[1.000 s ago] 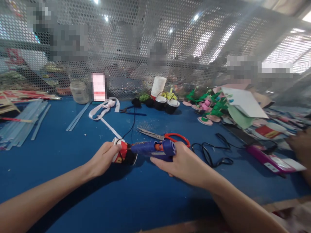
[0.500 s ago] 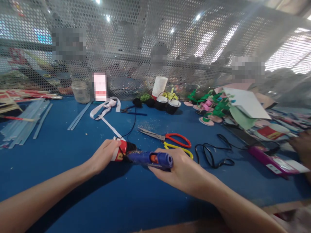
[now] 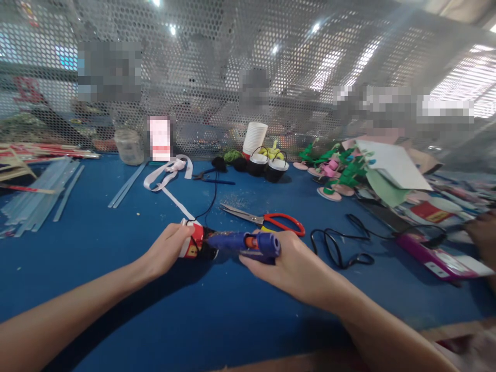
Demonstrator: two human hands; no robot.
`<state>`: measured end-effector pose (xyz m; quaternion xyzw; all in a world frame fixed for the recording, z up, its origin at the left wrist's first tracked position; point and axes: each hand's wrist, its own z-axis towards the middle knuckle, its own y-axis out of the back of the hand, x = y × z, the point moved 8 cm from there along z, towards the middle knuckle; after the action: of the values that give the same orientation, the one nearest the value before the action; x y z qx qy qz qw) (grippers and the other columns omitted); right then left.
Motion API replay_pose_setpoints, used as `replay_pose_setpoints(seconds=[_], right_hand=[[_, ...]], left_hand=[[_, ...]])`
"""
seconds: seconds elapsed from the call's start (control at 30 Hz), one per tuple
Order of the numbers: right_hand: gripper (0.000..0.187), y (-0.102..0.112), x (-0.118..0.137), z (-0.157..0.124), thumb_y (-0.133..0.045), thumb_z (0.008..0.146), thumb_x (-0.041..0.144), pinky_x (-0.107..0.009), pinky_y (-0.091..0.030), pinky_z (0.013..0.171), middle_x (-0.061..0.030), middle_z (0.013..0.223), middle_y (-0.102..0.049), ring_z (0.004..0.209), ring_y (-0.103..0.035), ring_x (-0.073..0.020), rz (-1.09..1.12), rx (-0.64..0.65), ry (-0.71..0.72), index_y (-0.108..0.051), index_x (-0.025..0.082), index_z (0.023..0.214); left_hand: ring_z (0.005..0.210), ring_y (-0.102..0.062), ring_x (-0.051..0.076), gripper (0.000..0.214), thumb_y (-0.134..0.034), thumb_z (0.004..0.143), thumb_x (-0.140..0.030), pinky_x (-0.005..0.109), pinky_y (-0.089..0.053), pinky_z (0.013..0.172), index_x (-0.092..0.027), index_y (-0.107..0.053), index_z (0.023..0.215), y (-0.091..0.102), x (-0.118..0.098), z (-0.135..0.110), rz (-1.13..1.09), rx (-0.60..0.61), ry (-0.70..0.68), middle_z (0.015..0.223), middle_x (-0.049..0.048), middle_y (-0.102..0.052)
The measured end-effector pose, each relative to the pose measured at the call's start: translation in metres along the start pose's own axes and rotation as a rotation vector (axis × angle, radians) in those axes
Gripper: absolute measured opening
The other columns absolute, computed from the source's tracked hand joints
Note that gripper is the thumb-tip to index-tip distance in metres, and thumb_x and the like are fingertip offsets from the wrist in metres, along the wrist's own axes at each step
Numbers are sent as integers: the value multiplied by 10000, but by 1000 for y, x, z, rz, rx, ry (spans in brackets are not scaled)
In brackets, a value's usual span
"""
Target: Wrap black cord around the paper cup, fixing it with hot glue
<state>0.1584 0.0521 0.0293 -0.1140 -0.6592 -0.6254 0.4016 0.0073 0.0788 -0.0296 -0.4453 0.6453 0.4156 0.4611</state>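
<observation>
My left hand is closed around a red and white paper cup lying on its side, its right part wrapped in black yarn. A black strand runs from the cup up to a dark ball of yarn. My right hand grips a blue hot glue gun, fingers wrapped round its handle. The gun's nozzle points left at the black wrap; whether it touches is unclear. Scissors with red and yellow handles lie partly hidden behind my right hand. A white ribbon trails to the cup.
Clear glue sticks lie left. Along the back stand a jar, a phone, stacked cups and two small black-and-white buckets. Craft plants, a black cord and a purple power strip are right.
The glue gun and my right hand have shifted slightly up and to the right. The cup has turned a little, showing more of its black wrap. My left hand keeps its hold.
</observation>
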Motion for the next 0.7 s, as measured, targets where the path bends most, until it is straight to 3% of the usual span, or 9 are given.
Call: replay_pose_setpoints(seconds=[0.27,0.53,0.7], right_hand=[[195,2,-11,4,-500,682,291,-170,-313,335,55,387,-438,337,-410,-66,56,12,-97,-450,171,536],[213,-1,-18,7,-496,688,330,-156,-336,313,47,376,-450,325,-451,-73,119,54,-172,-465,161,562],[187,-2,-18,12,-499,685,309,-144,-336,306,55,368,-447,305,-439,-61,119,39,-133,-488,156,577]], left_hand=[[442,-263,86,308,-339,703,-352,218,-209,438,-167,-388,462,-1,-7,-5,222,-21,-62,446,-53,-296],[474,-247,88,310,-286,743,-355,217,-209,446,-172,-349,500,-4,-7,-8,343,26,-114,489,-50,-272],[462,-227,84,320,-270,750,-359,218,-195,433,-181,-301,487,-5,-7,-9,404,28,-166,484,-52,-250]])
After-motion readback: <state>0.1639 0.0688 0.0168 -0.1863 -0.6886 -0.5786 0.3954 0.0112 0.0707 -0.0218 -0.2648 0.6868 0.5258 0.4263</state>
